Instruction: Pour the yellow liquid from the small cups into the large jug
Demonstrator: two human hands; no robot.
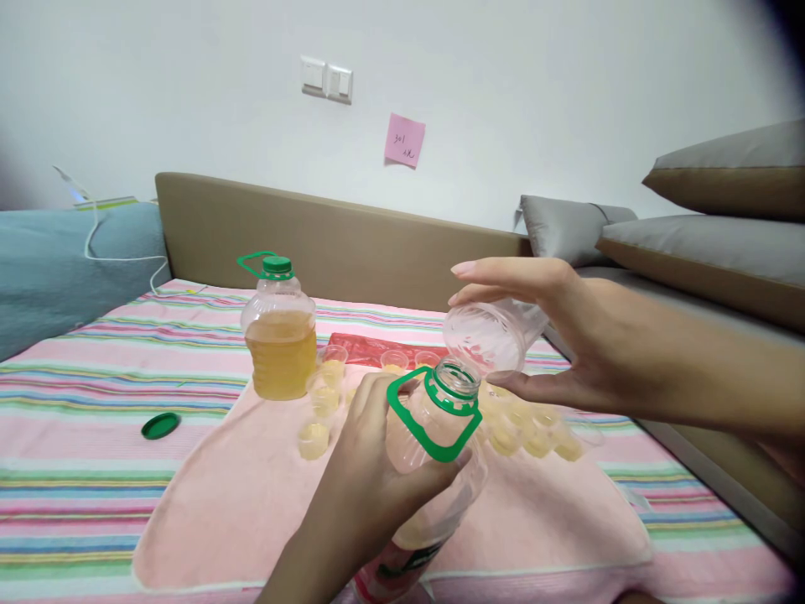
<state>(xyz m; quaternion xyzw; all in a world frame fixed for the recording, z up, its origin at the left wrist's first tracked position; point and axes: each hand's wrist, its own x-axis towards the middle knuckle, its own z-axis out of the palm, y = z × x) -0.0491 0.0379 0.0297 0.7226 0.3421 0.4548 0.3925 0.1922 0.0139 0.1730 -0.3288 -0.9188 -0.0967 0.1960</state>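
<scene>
My left hand is wrapped round the upper part of a clear plastic bottle. The bottle's mouth is uncapped, and a green carry handle hangs around its neck. In my right hand is a clear plastic cup, tipped on its side with its rim close to the bottle's mouth. I cannot tell whether rim and mouth touch. No liquid stream shows between them. Behind my hands, several small clear cups of yellowish liquid stand on a pink cloth.
A capped bottle half full of yellow liquid stands at the back left. A green cap lies on the striped sheet. Red plastic lies behind the cups. Grey cushions are stacked at right; a brown headboard runs along the wall.
</scene>
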